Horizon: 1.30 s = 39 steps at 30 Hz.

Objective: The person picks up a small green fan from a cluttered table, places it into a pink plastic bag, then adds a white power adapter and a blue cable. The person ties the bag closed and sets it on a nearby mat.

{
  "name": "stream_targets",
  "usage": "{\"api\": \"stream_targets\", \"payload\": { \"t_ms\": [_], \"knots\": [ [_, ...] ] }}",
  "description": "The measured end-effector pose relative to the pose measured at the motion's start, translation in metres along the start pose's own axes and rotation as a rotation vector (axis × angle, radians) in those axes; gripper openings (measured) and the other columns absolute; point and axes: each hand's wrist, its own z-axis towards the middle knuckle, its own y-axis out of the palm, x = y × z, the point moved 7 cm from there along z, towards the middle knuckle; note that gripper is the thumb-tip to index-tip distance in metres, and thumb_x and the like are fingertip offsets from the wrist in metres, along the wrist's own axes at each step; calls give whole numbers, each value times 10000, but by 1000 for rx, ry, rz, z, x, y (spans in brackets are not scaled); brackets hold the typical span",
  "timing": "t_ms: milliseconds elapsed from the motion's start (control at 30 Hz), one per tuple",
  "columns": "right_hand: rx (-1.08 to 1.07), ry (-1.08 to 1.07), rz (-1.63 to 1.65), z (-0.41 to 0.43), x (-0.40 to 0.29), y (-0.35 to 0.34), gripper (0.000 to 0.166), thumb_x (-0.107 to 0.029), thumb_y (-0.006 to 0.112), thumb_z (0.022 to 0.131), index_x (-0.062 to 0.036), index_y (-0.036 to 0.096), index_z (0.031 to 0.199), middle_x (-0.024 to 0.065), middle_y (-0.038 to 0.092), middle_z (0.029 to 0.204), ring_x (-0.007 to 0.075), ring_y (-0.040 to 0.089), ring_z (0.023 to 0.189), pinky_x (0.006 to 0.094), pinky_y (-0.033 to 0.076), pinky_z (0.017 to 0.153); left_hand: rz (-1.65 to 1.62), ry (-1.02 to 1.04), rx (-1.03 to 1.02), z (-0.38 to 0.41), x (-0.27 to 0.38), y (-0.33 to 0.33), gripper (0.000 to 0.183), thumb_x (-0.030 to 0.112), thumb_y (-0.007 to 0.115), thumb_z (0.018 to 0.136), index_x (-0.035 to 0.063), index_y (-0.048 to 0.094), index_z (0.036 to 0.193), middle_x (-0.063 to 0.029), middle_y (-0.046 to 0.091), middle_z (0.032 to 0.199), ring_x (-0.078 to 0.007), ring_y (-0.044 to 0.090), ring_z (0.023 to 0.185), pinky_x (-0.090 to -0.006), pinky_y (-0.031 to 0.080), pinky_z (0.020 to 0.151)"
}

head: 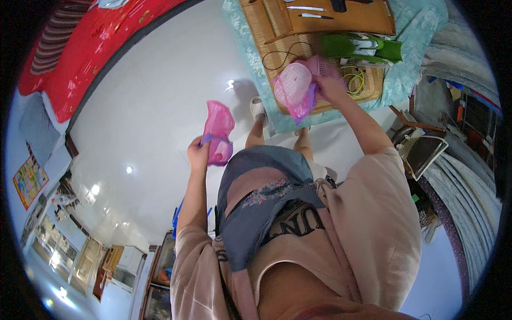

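Observation:
My left hand (199, 154) is closed around a pink plastic bag (219, 120) with a purple band, held out over the pale floor. Over the near side of the table my right hand (329, 88) grips something pink, blurred by motion. Against it lie a pink mesh basket (293, 83) and a pink and purple plastic bag (303, 109). Which of these the fingers hold is hard to tell. A green bag (340, 47) with white contents is just beyond this hand, and a yellow-green cable (357, 82) lies coiled to its right.
The table has a teal patterned cloth (246, 52) and a woven mat (370, 90). A brown tray (348, 24) with pens stands at its far side. A dark looped cord (276, 60) lies on the mat. Right of me is a chair (426, 150); a red-covered bed (96, 48) is at upper left.

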Motion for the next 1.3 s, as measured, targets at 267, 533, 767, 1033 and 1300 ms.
{"api": "stream_targets", "payload": {
  "t_ms": [267, 533, 767, 1033, 1300],
  "knots": [
    [93, -281, -31, -73, -120, -113, 387, -68, 662, 663, -154, 635, 1040, 100, 651, 902, 297, 624, 811, 373, 496, 678, -366, -44, -136, 37, 77, 31, 196, 180, 642, 781, 6, 628, 871, -23, 573, 690, -95, 512, 614, -242, 423, 560],
    [214, -431, 431, -131, -156, -181, 308, -61, 682, 672, -110, 657, 975, 106, 660, 915, 273, 636, 849, 338, 488, 750, -421, 59, -223, 52, 189, 93, 279, 221, 672, 764, 20, 568, 928, -44, 578, 752, -133, 537, 615, -269, 435, 528],
    [120, -551, 441, -154, -216, -204, 268, -101, 646, 719, -96, 656, 987, 114, 656, 954, 281, 632, 870, 347, 486, 756, 114, 540, -151, 25, 299, 133, 480, 351, 752, 636, 4, 647, 950, -140, 661, 842, -205, 633, 735, -319, 492, 670],
    [120, -784, 586, -163, -278, -203, 311, 15, 537, 678, -43, 651, 961, 151, 654, 930, 297, 635, 862, 363, 498, 749, 486, 629, -368, -11, 374, 141, 652, 621, 649, 627, 44, 668, 932, -197, 657, 870, -309, 642, 847, -358, 485, 761],
    [149, -977, 510, -175, -337, -194, 302, 35, 535, 649, -41, 648, 919, 138, 650, 854, 296, 628, 743, 380, 498, 646, 767, 630, -359, 6, 400, 146, 838, 758, 435, 699, -6, 663, 959, -242, 620, 1009, -353, 591, 989, -400, 443, 857]
  ]
}}
